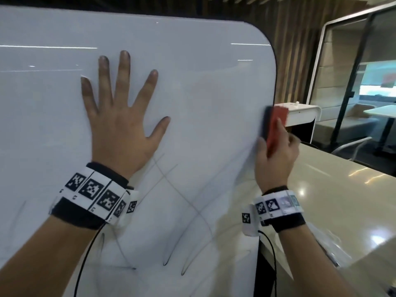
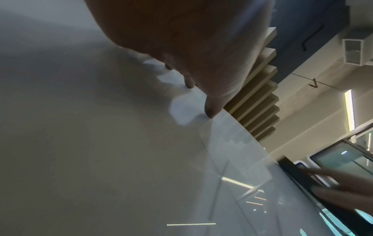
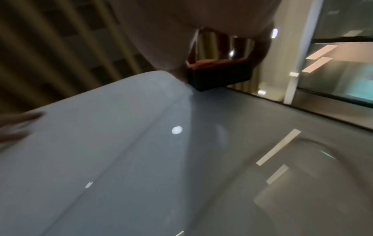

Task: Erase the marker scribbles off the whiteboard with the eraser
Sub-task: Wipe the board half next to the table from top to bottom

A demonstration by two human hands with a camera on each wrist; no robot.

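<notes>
A large white whiteboard (image 1: 203, 86) with rounded corners fills most of the head view. Faint grey marker scribbles (image 1: 171, 185) cross its lower middle, with darker loops near the bottom. My left hand (image 1: 120, 116) lies flat on the board with fingers spread and straight, their tips (image 2: 210, 111) pressing the surface. My right hand (image 1: 276, 155) grips a red eraser (image 1: 276, 127) with a dark felt face, held against the board's right edge. In the right wrist view the eraser (image 3: 220, 75) sits at the board's edge under my palm.
A glossy beige table (image 1: 334, 196) runs along the right of the board. Behind it stand a white cabinet (image 1: 302, 114), a glass-walled room (image 1: 364, 78) and wooden slat walls (image 1: 295, 50). Cables hang from both wrist bands.
</notes>
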